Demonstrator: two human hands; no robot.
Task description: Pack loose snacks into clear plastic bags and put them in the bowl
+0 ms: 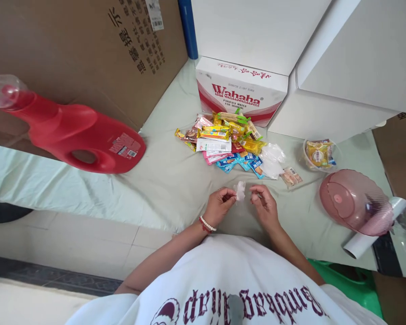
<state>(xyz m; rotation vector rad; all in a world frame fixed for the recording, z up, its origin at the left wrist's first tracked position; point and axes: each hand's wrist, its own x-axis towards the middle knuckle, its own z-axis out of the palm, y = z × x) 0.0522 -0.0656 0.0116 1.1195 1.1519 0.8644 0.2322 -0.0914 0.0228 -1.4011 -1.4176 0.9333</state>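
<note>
My left hand (221, 204), with a beaded bracelet at the wrist, pinches a small crumpled piece of thin whitish plastic (240, 191). Just to its right, my right hand (265, 208) is held with fingers curled and apart, and nothing shows between them. Beyond both hands lies a heap of wrapped snacks: yellow packets (216, 132), a white packet (213, 145), blue packets (238, 161) and several others. At the heap's right edge is a bunched clear plastic bag (272, 160), and a small brownish packet (291, 177) lies beside it.
A Wahaha carton (240, 92) stands behind the heap. To the right are a clear tub (320, 155) with packets, a pink translucent bowl (352, 201) and a white roll (360, 245). On the left lies a large red jug (88, 140) against a cardboard box (88, 54).
</note>
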